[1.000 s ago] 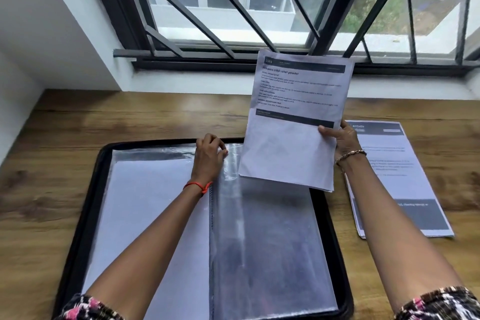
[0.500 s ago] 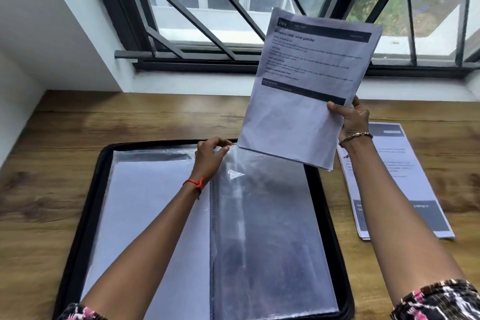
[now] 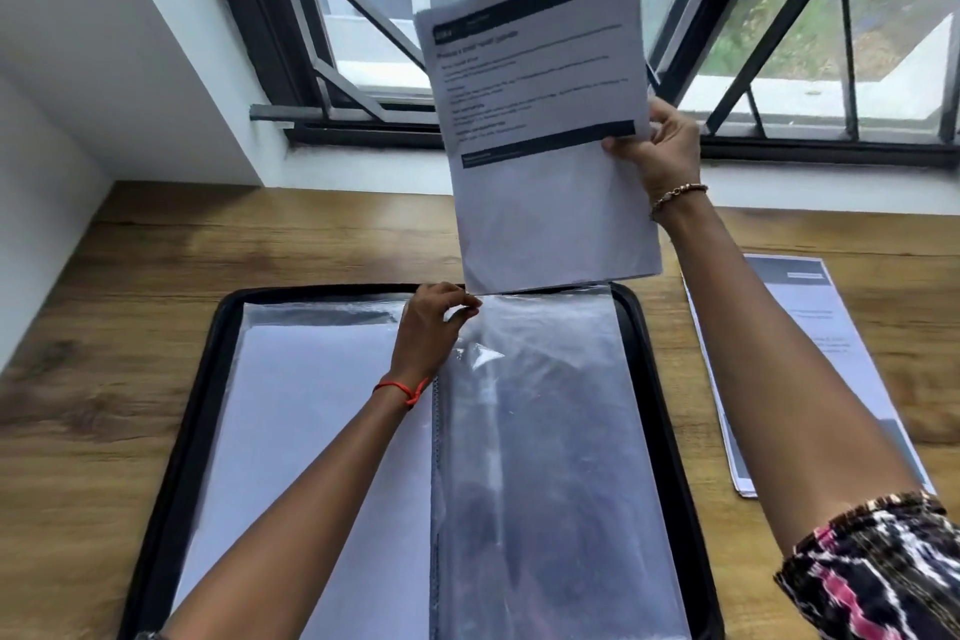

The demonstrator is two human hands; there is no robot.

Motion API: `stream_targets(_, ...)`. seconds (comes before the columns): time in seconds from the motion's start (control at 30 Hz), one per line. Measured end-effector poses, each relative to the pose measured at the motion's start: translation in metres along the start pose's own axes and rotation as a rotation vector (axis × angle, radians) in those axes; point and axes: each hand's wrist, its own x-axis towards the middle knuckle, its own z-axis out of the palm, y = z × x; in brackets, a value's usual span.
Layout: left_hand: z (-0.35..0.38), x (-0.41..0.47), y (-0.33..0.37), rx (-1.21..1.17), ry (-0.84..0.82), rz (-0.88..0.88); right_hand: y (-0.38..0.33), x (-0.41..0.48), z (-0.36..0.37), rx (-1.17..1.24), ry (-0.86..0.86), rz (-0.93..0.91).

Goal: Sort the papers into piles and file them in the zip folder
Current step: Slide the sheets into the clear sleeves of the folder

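A black zip folder lies open on the wooden table, its clear plastic sleeves spread flat. The left sleeve holds white paper. My left hand pinches the top edge of the empty right sleeve near the spine. My right hand grips a stack of printed papers by its right edge, held nearly upright above the folder. The stack's bottom edge hangs just over the top opening of the right sleeve.
Another pile of printed papers lies on the table to the right of the folder. A barred window and its sill run along the table's far edge. A white wall stands at the left.
My right hand has raised the paper stack and turned it upright, bringing its bottom edge over the right sleeve's top. My left hand slid up to the sleeve's top edge and pinches it.
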Motion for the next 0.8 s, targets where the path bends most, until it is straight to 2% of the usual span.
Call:
stream_targets(0.27, -0.001, -0.004, -0.002, 0.123, 0.147, 0.067, 0.003, 0.015, 0.015, -0.174, -0.120, -0.032)
stream_targets(0.63, -0.007, 0.001, -0.005, 0.030, 0.057, 0.062, 0.021, 0.024, 0.029, -0.278, -0.179, 0.009)
stream_targets(0.8, -0.003, 0.005, -0.001, 0.115, 0.006, 0.032, 0.032, 0.018, 0.042, -0.232, -0.240, 0.035)
